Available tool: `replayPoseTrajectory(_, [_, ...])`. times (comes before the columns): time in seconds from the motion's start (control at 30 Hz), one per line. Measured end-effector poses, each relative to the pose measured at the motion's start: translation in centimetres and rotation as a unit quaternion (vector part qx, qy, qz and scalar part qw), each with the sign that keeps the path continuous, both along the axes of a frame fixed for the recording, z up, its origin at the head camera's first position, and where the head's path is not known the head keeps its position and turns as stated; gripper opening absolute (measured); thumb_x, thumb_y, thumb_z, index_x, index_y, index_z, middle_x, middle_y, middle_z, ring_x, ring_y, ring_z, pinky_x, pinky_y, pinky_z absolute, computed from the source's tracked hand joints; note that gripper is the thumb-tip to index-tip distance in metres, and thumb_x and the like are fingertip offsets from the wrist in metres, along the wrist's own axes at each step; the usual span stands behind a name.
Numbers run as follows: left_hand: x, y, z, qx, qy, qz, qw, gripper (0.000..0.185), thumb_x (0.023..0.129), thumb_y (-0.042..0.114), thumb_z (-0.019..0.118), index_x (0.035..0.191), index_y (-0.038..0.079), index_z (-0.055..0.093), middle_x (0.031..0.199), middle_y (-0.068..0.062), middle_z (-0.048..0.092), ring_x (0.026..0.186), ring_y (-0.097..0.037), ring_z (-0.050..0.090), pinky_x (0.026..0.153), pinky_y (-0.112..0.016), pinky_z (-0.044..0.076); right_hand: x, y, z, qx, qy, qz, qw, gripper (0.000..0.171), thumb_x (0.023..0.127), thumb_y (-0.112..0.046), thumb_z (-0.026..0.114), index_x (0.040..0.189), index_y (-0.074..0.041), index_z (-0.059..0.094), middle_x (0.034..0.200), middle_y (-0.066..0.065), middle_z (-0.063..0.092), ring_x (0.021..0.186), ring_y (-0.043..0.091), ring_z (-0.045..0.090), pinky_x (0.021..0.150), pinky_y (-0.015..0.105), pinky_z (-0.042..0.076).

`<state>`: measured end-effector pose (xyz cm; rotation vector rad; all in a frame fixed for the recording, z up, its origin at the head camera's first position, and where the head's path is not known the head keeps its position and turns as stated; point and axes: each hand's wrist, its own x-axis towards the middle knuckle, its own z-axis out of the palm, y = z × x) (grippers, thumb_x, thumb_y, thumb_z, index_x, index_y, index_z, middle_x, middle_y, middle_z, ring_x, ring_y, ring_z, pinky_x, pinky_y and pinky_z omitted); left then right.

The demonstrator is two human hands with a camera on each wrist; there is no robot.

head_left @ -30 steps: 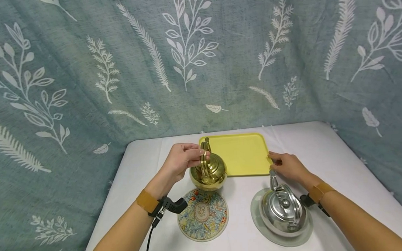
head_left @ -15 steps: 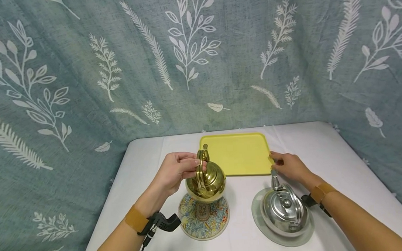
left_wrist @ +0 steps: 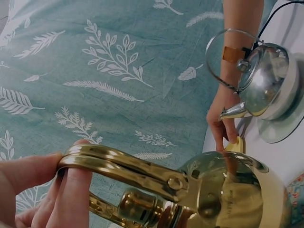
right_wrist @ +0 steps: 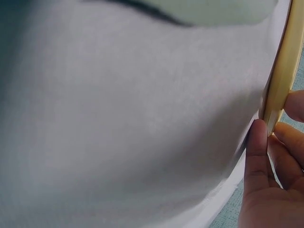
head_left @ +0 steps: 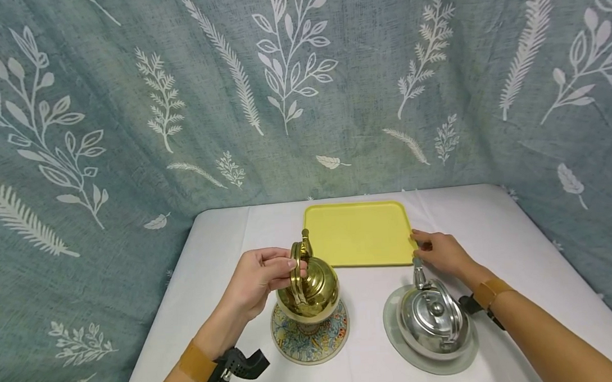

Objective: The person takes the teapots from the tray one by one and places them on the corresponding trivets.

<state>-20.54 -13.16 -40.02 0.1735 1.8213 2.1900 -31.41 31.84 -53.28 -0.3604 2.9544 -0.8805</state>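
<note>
My left hand (head_left: 286, 268) grips the arched handle (left_wrist: 118, 166) of a brass kettle (head_left: 309, 292), and its fingers (left_wrist: 71, 194) curl round that handle. The kettle sits slightly tilted over a round patterned trivet (head_left: 311, 342); whether it rests on it I cannot tell. At the front right corner of a flat yellow tray (head_left: 358, 231), my right hand (head_left: 421, 245) pinches the rim. The right wrist view shows the thumb (right_wrist: 259, 142) under the tray's edge (right_wrist: 282, 71). A silver kettle (head_left: 432, 316) stands on a grey-green round mat (head_left: 433, 367) just below the right hand.
A white cloth covers the table (head_left: 515, 245), which ends at a leaf-printed teal curtain (head_left: 131, 107) behind and on both sides. The silver kettle (left_wrist: 263, 78) has its spout pointing at the tray. Bare cloth lies left of the patterned trivet and right of the tray.
My left hand has carried the brass kettle from beside the tray's front left corner toward me, to above the patterned trivet. The right hand has stayed on the tray's rim.
</note>
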Motion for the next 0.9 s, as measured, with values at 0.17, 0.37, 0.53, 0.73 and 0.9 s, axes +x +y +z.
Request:
replayPoseTrajectory(0.17, [1.2,-0.3,-0.7,0.003,0.000,-0.004,1.0000,0.035,0.101,-0.005,0.068,0.130,-0.024,0.059,0.104,-0.017,0.081,0.092,-0.020,0.081,0.082,-0.032,0.064,0.0,0.1,-0.1,-0.001,0.001,0.001,1.000,0.056,0.101,-0.017,0.076,0.150,0.005,0.061,0.154,0.023,0.058,0.089,0.022,0.061,0.075,0.039,0.050])
replayPoseTrajectory(0.37, [1.9,-0.5,-1.8,0.004,-0.003,-0.004,1.0000,0.036,0.102,-0.005,0.068,0.129,-0.025,0.058,0.106,-0.020,0.080,0.093,-0.021,0.081,0.082,-0.033,0.064,-0.2,0.2,-0.3,0.001,0.001,0.000,1.000,0.056,0.101,-0.018,0.076,0.150,0.004,0.061,0.157,0.022,0.056,0.090,0.022,0.061,0.075,0.038,0.051])
replayPoseTrajectory(0.53, [2.4,-0.6,-2.7,0.009,-0.007,-0.002,0.9999,0.038,0.102,-0.005,0.068,0.130,-0.027,0.057,0.104,-0.019,0.080,0.092,-0.021,0.081,0.084,-0.036,0.064,-0.4,0.1,-0.3,0.003,0.000,0.002,1.000,0.056,0.101,-0.018,0.076,0.150,0.004,0.061,0.156,0.022,0.057,0.092,0.022,0.063,0.077,0.038,0.052])
replayPoseTrajectory(0.73, [2.6,-0.4,-3.3,0.025,-0.012,-0.001,0.9996,0.038,0.101,-0.004,0.070,0.129,-0.026,0.058,0.104,-0.018,0.080,0.092,-0.022,0.081,0.084,-0.036,0.064,-0.5,0.2,-0.3,0.010,0.002,-0.002,1.000,0.056,0.101,-0.018,0.076,0.150,0.004,0.061,0.156,0.021,0.056,0.093,0.023,0.064,0.077,0.039,0.052])
replayPoseTrajectory(0.9, [2.9,-0.2,-3.7,0.018,-0.020,-0.002,0.9996,0.039,0.101,-0.003,0.070,0.130,-0.026,0.058,0.106,-0.020,0.080,0.093,-0.022,0.081,0.084,-0.035,0.064,-0.6,0.3,-0.4,0.008,-0.001,-0.004,1.000,0.056,0.101,-0.018,0.076,0.151,0.003,0.061,0.154,0.022,0.058,0.094,0.025,0.066,0.078,0.041,0.053])
